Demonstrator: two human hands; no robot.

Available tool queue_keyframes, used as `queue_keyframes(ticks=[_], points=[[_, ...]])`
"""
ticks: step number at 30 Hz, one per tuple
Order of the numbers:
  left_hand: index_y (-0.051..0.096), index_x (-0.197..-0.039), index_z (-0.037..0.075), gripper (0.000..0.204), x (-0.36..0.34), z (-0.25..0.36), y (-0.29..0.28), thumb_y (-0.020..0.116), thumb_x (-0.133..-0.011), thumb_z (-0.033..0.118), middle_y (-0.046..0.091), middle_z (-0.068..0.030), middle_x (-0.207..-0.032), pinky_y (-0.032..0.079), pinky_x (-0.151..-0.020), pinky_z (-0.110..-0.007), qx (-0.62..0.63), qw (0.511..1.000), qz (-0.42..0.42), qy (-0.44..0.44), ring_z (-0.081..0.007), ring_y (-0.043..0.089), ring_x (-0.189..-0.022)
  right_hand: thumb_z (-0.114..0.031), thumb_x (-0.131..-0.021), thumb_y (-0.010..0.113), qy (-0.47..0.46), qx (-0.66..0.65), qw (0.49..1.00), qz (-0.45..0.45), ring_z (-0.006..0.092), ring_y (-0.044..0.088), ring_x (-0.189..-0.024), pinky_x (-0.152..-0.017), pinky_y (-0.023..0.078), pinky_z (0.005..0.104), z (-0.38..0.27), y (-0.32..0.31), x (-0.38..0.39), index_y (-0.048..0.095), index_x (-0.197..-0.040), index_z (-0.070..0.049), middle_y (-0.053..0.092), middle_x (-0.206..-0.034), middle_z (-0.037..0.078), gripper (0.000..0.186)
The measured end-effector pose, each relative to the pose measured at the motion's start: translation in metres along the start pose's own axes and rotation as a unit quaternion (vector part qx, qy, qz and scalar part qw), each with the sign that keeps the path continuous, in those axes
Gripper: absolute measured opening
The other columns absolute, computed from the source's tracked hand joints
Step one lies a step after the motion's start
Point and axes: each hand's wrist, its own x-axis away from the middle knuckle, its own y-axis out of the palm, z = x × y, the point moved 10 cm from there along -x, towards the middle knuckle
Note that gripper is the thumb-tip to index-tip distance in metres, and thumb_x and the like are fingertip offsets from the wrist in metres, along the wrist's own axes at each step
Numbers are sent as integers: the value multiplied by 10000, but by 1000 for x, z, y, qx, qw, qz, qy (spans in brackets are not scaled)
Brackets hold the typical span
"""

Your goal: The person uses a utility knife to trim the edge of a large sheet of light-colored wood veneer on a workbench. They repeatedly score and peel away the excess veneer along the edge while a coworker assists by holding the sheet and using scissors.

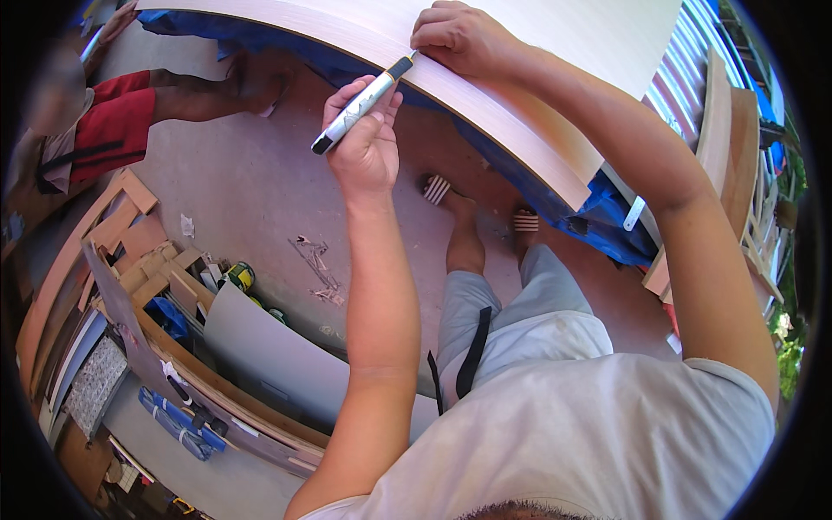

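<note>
The left hand (364,143) was clenched around one silver utility knife (360,106), its tip hidden at the edge of one pale wood panel (520,130). Just beyond that grip, the right hand (464,39) lay pressed flat on the panel, fingers together, holding nothing. Farther left, another person's legs (173,95) were cut off.

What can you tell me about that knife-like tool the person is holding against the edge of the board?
The utility knife looks like a slim snap-off cutter with a silver-grey body and black ends. The left hand grips it mid-body, tilted, with its upper black tip meeting the edge of the pale wood-grain board. The right hand presses on the board right beside that tip. The blade itself is too small to make out.
</note>
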Motion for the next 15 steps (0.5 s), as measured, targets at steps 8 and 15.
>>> queue_keyframes(ticks=[8,15], points=[[529,-1253,33,477,43,-27,17,494,-791,-79,608,-185,-1311,477,-1074,-543,-30,1000,2,-5,-442,608,-1276,-131,-886,727,39,-6,999,-10,272,640,-950,-859,534,399,-17,-20,49,707,-906,-84,676,-935,32,56],[536,-1250,33,478,79,-50,31,498,-787,-82,611,-180,-1306,490,-1069,-541,-18,1000,2,-17,-433,610,-1275,-121,-885,727,43,-1,999,-8,266,650,-969,-890,528,401,-32,-35,90,710,-911,-88,683,-944,26,45]])
